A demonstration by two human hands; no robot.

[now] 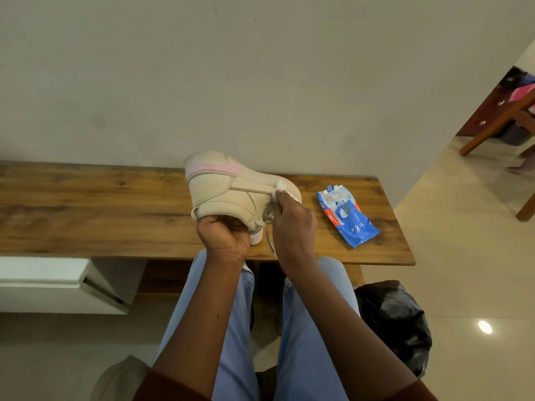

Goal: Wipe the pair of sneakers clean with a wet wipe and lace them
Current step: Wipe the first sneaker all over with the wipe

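Hands: apart, both busy over the lap.
- Left hand (223,237): curled round the heel end of the shoe (223,195), thumb side up, bearing its whole weight.
- Right hand (292,224): fingertips pinched on a small wad of wipe (280,187), pressed to the upper near the toe.

Bag (396,322): black plastic, on the floor beside the right knee; contents not visible.

Shoe: beige with pink trim, held tipped on its side just above the front part of the bench (86,212), sole turned toward the wall (260,82). Only one shoe can be told for certain; its mate is not identified.

Lace (270,243): one loose end hangs from the shoe between the two wrists.

Pack (346,215): blue wipe pack, flat on the bench right of the shoe, near the right end. Whether its flap is sealed cannot be told.

Hazards, as judged:
- Grip is at one end only. Firm rubbing at the toe would lever the shoe round in the left hand, and it could twist free or drop onto the bench.
- The hanging lace could snag on the right wrist and pull further out of its eyelets, adding work to the lacing.
- The wad is small, so bare fingertips may rub the upper and smear dirt.
- If the pack is unsealed, the remaining wipes could dry before the second shoe.
- A sweep of the right forearm could push the pack off the bench end.
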